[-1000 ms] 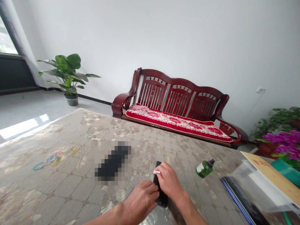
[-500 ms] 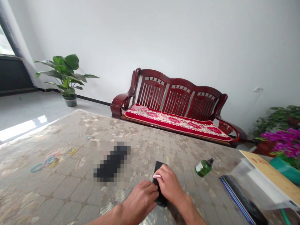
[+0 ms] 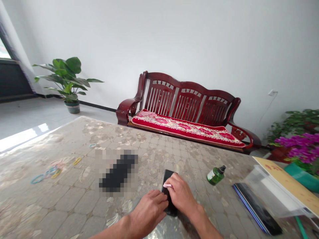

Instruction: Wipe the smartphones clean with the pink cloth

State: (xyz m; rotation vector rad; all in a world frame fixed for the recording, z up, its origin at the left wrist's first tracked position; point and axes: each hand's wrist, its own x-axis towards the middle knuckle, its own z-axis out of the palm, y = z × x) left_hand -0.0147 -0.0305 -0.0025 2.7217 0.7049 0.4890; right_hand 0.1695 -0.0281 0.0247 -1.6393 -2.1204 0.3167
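A flat black object shaped like a phone [image 3: 170,208] lies on the table in front of me, partly hidden by both hands. My left hand [image 3: 152,206] is closed, its curled fingertips gripping the left edge of the black object. Over its upper part is my right hand [image 3: 181,192], with the fingers pinched on a small pink cloth-like piece [image 3: 167,186]. Only the tip of that pink piece shows beyond the fingers. To the right of my hands stands a green bottle with a black top [image 3: 215,176].
Left of my hands lies a pixelated dark object [image 3: 118,173]. Several coloured bands [image 3: 51,172] lie farther left on the patterned tablecloth [image 3: 74,199]. At right are a dark flat stack [image 3: 256,207], a clear plastic box [image 3: 267,192] and a flower pot [image 3: 301,174]. A wooden bench [image 3: 184,103] stands behind.
The view has shifted slightly. Both hands keep nearly the same place on the black object, the pink piece still in the right fingers.
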